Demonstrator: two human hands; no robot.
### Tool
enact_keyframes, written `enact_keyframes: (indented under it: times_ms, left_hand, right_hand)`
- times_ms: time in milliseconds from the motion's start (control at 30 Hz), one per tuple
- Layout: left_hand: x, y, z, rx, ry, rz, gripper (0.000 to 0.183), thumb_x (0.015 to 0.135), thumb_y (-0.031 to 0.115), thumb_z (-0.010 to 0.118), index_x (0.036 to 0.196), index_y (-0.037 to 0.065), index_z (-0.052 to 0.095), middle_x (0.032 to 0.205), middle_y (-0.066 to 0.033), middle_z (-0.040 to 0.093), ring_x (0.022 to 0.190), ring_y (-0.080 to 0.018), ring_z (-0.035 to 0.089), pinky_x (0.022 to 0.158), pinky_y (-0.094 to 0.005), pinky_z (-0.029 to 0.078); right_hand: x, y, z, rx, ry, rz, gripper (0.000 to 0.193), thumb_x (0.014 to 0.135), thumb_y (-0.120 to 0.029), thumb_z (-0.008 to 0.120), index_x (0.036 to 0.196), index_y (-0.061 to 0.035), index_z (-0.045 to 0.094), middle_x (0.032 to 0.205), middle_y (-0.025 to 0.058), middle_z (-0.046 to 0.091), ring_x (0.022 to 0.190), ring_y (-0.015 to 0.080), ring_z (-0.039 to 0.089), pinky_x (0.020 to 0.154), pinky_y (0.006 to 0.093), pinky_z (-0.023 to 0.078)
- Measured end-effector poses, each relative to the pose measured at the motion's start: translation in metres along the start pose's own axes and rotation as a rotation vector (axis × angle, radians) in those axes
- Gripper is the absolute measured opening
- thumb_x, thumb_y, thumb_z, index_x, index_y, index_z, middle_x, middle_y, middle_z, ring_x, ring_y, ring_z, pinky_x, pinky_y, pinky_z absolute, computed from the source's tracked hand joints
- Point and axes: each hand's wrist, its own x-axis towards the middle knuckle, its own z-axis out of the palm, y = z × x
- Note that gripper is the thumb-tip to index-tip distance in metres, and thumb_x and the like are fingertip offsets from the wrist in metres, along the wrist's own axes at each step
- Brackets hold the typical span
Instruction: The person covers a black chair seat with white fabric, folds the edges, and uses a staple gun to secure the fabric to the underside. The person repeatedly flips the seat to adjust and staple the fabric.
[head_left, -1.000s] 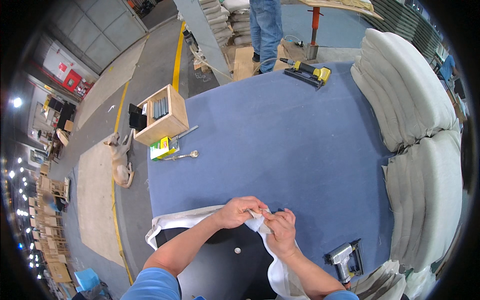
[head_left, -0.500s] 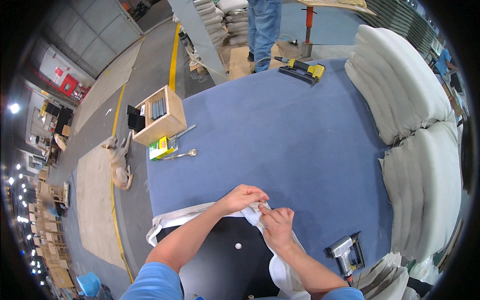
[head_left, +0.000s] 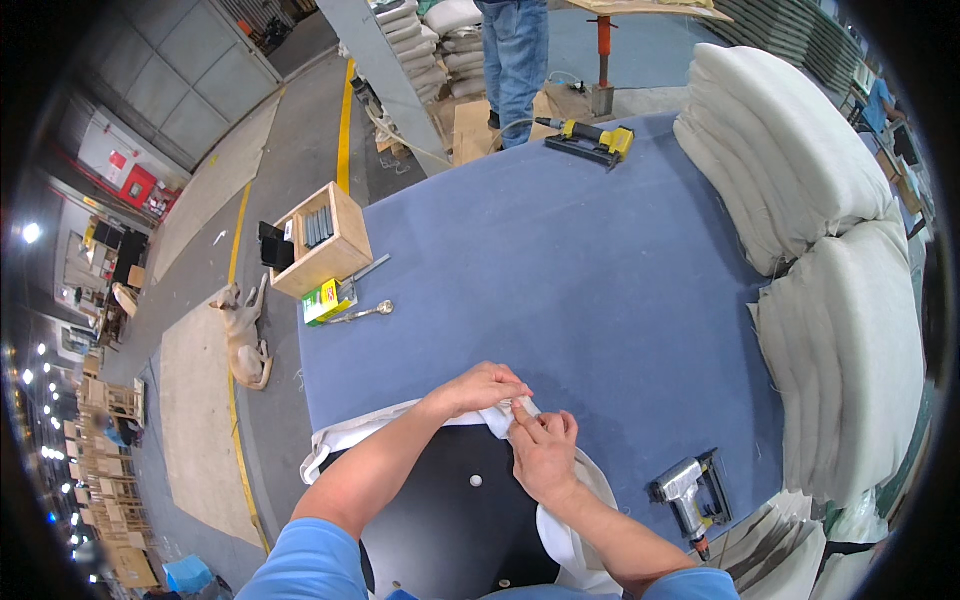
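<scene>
From where I sit, the main change is at the right hand [head_left: 543, 462]: over the last second it has slid inward, up against the tips of the left hand [head_left: 474, 391]. The beige fabric [head_left: 531, 407], which stood out as a loose flap between the two sets of fingers, is now bunched into a small fold there. I read that as the corner being gathered tighter, with less slack left to work in.

My left fingertips and thumb are together, clamped on the fold. The right forefinger presses on the fold from the other side; its thumb is poorly shown at this angle, so I can't tell whether that hand is pinching or only pushing.

The fabric's corner sits right at both sets of fingertips, touching them, and the rest of the cloth runs away from the fingers along the rim on both sides. White padding [head_left: 493, 419] shows just below the left fingertips. The black panel [head_left: 430, 510] lies on the near side of the fingers, between the forearms, while the blue table cover [head_left: 480, 270] stretches out beyond them. Well off to the right of my right fingers rests a silver staple gun [head_left: 684, 496], untouched.
</scene>
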Motion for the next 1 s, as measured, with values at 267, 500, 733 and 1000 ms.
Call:
enact_keyframes:
  times_ms: [267, 500, 733, 1000]
  left_hand:
    - [-0.004, 0.016, 0.01, 0.007, 0.042, -0.102, 0.026, 0.095, 0.026, 0.077, 0.108, 0.004, 0.08, 0.109, -0.0088, 0.072, 0.104, -0.0183, 0.064, 0.093, -0.0351, 0.051]
    - [-0.003, 0.001, 0.017, -0.01, 0.085, -0.046, 0.026, 0.094, 0.025, 0.077, 0.111, 0.005, 0.077, 0.103, -0.0072, 0.074, 0.098, -0.0158, 0.065, 0.088, -0.0346, 0.052]
    - [-0.028, 0.011, 0.021, 0.265, 0.1, 0.015, 0.034, 0.099, 0.031, 0.071, 0.128, 0.014, 0.071, 0.128, -0.0144, 0.058, 0.122, -0.0309, 0.057, 0.106, -0.041, 0.045]
    - [-0.029, 0.01, 0.016, 0.348, 0.044, 0.082, 0.042, 0.099, 0.029, 0.069, 0.139, 0.017, 0.064, 0.134, -0.0144, 0.057, 0.128, -0.0329, 0.055, 0.11, -0.0414, 0.044]
  right_hand:
    - [-0.005, -0.018, -0.014, -0.05, -0.1, 0.044, 0.044, 0.087, -0.026, 0.078, 0.123, -0.0022, 0.068, 0.147, 0.011, 0.06, 0.117, 0.0326, 0.054, 0.107, 0.0608, 0.037]
    - [-0.014, -0.025, -0.052, 0.044, -0.128, 0.072, 0.045, 0.087, -0.028, 0.078, 0.125, -0.0044, 0.069, 0.144, 0.0113, 0.062, 0.125, 0.0352, 0.055, 0.11, 0.0621, 0.037]
    - [-0.134, 0.079, -0.176, -0.003, 0.011, 0.586, 0.029, 0.082, -0.007, 0.08, 0.108, -0.0009, 0.068, 0.11, 0.0209, 0.065, 0.102, 0.0422, 0.063, 0.089, 0.0496, 0.05]
    - [-0.204, 0.105, -0.168, -0.187, -0.197, 0.667, 0.043, 0.07, -0.008, 0.089, 0.093, -0.004, 0.053, 0.094, 0.017, 0.059, 0.094, 0.041, 0.059, 0.082, 0.0497, 0.047]
